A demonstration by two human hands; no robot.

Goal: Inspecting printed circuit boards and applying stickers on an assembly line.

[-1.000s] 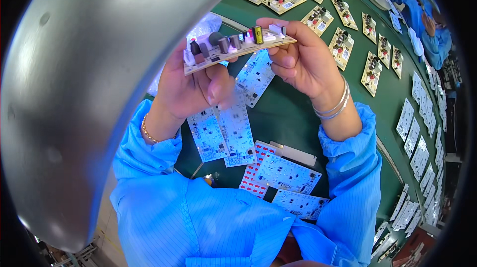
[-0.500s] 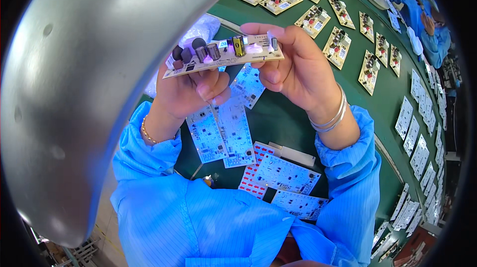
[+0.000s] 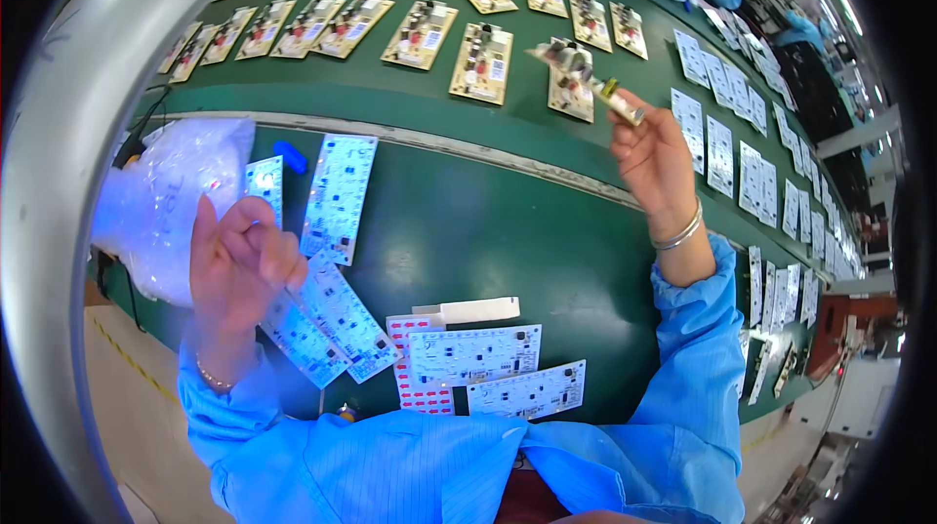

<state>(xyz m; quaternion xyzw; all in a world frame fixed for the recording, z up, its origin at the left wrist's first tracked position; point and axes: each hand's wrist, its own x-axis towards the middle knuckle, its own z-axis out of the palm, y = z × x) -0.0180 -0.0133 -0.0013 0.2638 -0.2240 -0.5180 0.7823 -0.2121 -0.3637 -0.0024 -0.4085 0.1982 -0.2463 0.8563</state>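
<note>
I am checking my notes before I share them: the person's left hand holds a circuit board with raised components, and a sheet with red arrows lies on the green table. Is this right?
Not quite. The head view shows the right hand holding the circuit board; the sheet with red arrows does lie on the green table.

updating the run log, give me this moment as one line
right hand: holding tilted tan flat circuit board; left hand: nothing visibly held, near translucent crumpled plastic bag
</note>
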